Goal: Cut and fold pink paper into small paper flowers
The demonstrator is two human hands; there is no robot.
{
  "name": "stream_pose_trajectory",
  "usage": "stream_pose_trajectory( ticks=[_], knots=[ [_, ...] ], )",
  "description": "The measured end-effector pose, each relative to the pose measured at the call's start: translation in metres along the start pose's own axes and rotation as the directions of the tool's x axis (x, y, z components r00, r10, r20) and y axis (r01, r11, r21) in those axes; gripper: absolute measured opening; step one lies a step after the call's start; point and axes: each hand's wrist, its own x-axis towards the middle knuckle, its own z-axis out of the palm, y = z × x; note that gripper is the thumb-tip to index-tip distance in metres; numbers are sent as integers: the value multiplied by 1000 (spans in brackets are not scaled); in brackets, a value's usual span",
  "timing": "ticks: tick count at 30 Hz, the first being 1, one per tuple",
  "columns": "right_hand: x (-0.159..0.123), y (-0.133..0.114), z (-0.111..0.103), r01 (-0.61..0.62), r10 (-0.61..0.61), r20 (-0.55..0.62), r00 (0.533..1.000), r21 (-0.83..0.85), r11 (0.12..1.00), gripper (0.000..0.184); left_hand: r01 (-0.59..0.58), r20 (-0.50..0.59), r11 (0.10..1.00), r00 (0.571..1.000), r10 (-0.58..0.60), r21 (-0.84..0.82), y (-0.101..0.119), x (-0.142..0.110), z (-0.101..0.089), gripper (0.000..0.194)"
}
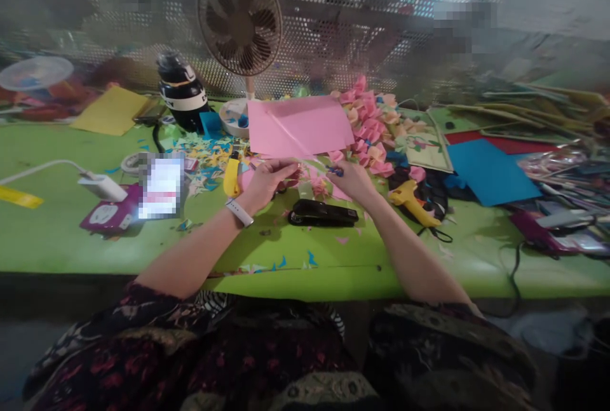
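My left hand [267,183], with a white band on the wrist, is pinched closed over the table; what lies between its fingertips is too blurred to make out. My right hand [353,181] is closed around a small dark blue object whose kind I cannot tell. Between the hands lie pink paper scraps [317,182]. A sheet of pink paper [305,125] lies just beyond them, with a pale thin strip across it. Closer to me rests a black stapler [324,213]. A yellow-handled tool [232,176] is beside my left hand, and a yellow glue gun [413,202] lies right of my right hand.
Folded paper flowers [369,128] are heaped at the back right. A fan [241,17] and a dark bottle [183,93] stand behind. Left are a lit phone [162,185] and small paper cuttings [204,160]; right, blue paper [490,173] and a bundle of sticks [572,176].
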Motion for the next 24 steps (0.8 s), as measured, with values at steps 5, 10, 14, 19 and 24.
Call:
stream_pose_trajectory(
  ticks=[5, 10, 14, 19, 24],
  knots=[
    [-2, 0, 8, 68, -68, -11, 998, 2, 998, 23, 12, 8, 1000, 1000, -12, 9, -3, 1, -1, 19],
    [-8, -10, 6, 304, -258, -277, 926, 141, 942, 13, 9, 19, 1000, 1000, -9, 9, -6, 2, -2, 17],
    [-19, -26, -2, 514, -397, -397, 828, 251, 820, 15, 10, 62, 1000, 998, -9, -16, -6, 0, -1, 13],
    [-30, -38, -8, 610, -454, -460, 763, 279, 742, 17, 2, 75, 999, 997, 2, -50, -6, -5, 2, 18],
    [-33, -42, -10, 610, -434, -498, 750, 268, 746, 19, -12, 75, 997, 997, 18, -74, -7, -8, 5, 20]
  ],
)
